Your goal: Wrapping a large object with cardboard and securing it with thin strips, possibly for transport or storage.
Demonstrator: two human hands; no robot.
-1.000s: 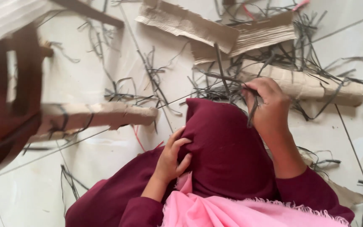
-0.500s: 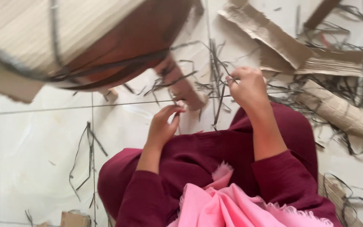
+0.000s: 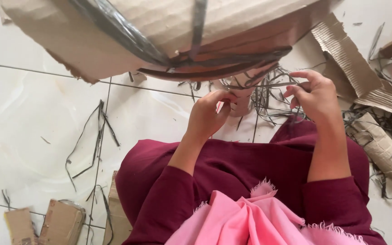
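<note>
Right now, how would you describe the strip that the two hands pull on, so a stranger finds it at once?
Start at the big cardboard-wrapped object at the top. Just under its dark rim, a thin grey plastic strip runs level between the left hand and the right hand. Unlike the loose strips on the floor, it is stretched taut.

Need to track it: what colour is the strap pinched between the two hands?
Dark grey, nearly black: the strap runs between left hand and right hand; head view.

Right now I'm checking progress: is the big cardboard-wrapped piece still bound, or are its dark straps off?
Still bound: dark straps cross the cardboard wrapping. Right hand pinches one strip.
</note>
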